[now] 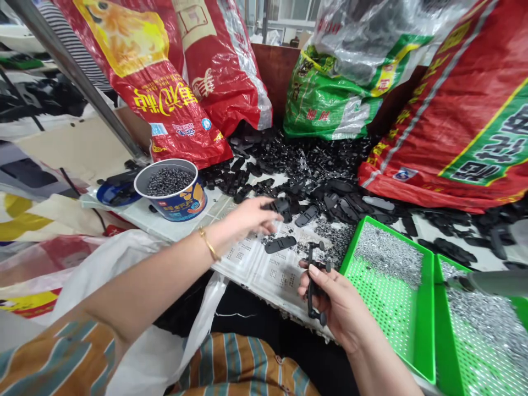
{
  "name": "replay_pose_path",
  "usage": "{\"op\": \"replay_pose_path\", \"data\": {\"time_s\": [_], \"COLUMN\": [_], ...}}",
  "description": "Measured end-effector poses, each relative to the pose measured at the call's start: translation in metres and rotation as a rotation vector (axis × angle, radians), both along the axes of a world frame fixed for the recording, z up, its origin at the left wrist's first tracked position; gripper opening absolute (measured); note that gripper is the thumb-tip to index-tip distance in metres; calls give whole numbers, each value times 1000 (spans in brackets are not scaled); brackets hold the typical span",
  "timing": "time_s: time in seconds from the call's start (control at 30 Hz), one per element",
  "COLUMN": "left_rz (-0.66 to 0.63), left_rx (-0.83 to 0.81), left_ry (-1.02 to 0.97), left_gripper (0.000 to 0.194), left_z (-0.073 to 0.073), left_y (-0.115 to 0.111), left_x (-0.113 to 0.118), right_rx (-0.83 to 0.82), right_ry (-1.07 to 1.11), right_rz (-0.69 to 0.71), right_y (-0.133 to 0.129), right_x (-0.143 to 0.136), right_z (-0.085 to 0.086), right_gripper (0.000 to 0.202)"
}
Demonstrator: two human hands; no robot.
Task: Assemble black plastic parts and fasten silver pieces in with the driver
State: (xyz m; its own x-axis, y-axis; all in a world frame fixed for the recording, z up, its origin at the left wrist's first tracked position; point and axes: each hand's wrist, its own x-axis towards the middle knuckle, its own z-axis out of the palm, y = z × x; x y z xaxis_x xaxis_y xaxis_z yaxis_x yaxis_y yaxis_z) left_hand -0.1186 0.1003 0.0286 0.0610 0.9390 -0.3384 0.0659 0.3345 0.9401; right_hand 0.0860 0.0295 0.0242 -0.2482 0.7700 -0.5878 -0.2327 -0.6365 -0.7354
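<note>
Right hand (332, 300) fingers pinch black pronged part (311, 291) over desk (168, 230) edge, thumb hiding some; long axis near-to-far, prongs rightward. Left hand (253, 217) blurred, fingers loosely spread, contact with black piece (282, 207) unclear.

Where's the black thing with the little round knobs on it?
In the head view, the black knobbed piece is in the person's right hand, a bit right of the middle, just left of the nearest green tray.
</note>
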Motion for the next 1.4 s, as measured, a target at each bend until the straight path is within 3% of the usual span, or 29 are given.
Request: {"op": "replay_pose_path", "data": {"time_s": [0.1,0.23,0.47,0.8,0.97,1.17,1.3,1.4], "left_rz": [32,86,116,62,72,38,-117,-265], "left_rx": [-228,-227,-159,-102,-24,-32,-87,-100], "left_ry": [-512,-701,-524,-296,-144,-117,-79,-36], "left_gripper": [27,22,32,23,24,22,19,18], "left_z": [-12,-21,-19,-27,-24,-25,-23,-17], "left_y": [-36,-69,-83,-81,-79,-78,-80,-82], "left_x": [19,40,55,45,44,39,36,35], "right_rx": [29,46,56,98,-12,-46,138,214], "right_ry": [-25,-44,-112,-168,-81,-8,-138,-217], "right_rz": [20,90,164,177,194,155,69,98], "right_y": [2,1,-4,-11,-13,-13,-3,5], "right_x": [1,-2,-6,-5,-4,-1,3,6], "right_z": [-2,-2,-4,-4,-5,-4,4,5], "right_gripper": [35,29,31,33,27,31,35,34]}}
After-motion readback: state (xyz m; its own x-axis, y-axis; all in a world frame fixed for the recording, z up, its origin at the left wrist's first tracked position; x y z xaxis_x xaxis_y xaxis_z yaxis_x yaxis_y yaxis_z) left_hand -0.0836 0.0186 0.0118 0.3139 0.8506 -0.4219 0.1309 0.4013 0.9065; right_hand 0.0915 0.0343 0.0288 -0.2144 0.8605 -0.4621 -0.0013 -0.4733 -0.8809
